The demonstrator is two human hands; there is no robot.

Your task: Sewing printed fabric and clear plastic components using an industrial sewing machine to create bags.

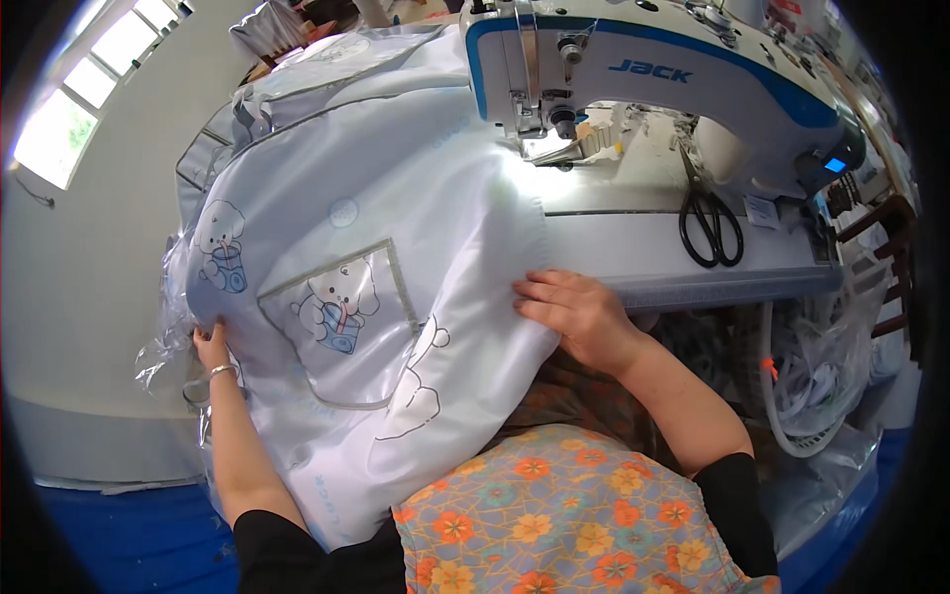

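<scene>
A large white fabric cover, printed with cartoon dogs and drink cups, spreads over the sewing table and hangs down to my lap. On its front lies a clear pocket with grey edging. My left hand pinches the cover's left edge, thumb showing and most fingers hidden behind the cloth. At the table's front edge, my right hand lies with straight fingers on the cover's right side; its thumb is hidden. A white and blue sewing machine stands beyond, its lit needle area next to the cloth.
Black-handled scissors lie on the table right of the needle area. Below at right hangs a white basket beside clear plastic wrap. A white wall with a window rises at left, above a blue floor.
</scene>
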